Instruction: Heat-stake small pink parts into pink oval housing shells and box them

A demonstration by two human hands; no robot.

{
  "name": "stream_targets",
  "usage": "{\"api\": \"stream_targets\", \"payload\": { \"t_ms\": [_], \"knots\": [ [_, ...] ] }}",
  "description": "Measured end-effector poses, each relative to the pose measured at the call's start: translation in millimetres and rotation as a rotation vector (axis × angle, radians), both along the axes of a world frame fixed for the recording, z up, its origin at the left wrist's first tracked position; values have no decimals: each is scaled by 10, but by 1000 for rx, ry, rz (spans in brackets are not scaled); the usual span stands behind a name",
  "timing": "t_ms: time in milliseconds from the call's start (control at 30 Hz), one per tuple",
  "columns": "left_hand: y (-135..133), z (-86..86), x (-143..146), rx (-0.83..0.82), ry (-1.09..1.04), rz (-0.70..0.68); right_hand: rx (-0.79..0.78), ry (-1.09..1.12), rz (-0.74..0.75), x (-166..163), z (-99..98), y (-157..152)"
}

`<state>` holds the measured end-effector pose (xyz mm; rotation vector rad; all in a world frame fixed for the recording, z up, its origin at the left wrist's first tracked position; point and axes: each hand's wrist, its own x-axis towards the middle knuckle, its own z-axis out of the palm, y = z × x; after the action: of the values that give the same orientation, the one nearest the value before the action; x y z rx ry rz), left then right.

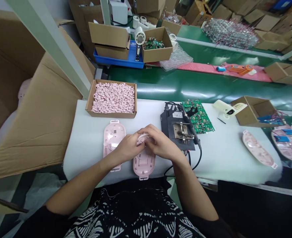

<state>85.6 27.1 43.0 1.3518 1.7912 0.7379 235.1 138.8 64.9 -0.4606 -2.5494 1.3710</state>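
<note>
A white padded counter (220, 158) carries a cardboard tray (89, 102) heaped with small pink parts at far left. Near it lie two pink plastic shells, a left shell (113, 132) and a right shell (144, 168). To the right sit a black metal-clamped jig (169, 124), a green circuit board panel (198, 115), a cream plastic piece (221, 106), an open cardboard box (253, 110) and a third pink shell (257, 149).

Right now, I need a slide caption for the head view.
Left hand and right hand hold a small pink part over a pink shell on a white bench.
</note>
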Motion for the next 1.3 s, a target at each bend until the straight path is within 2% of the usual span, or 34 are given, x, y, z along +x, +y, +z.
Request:
{"api": "stream_targets", "payload": {
  "t_ms": [167, 400, 567, 733, 867, 1067, 1300],
  "knots": [
    [-18, 58, 13, 4, 24, -52, -26, 44, -16, 31, -45, -16],
    [-156, 177, 57, -2, -61, -70, -109, 52, -33, 132, 20, -135],
    [-284, 137, 161, -2, -156, 19, -178, 74, -40, 224, 3, -219],
    [-377, 119, 311, 73, -257, 109, -213, 102, -73, 273, -3, -292],
    [-409, 148, 401, 68, -209, 152, -215, 102, -100, 293, -15, -311],
    [-404, 207, 476, 35, -88, 137, -234, 111, -97, 349, -41, -299],
    [-405, 249, 465, 17, -148, 60, -260, 148, -109, 408, -91, -315]
  ]
}}
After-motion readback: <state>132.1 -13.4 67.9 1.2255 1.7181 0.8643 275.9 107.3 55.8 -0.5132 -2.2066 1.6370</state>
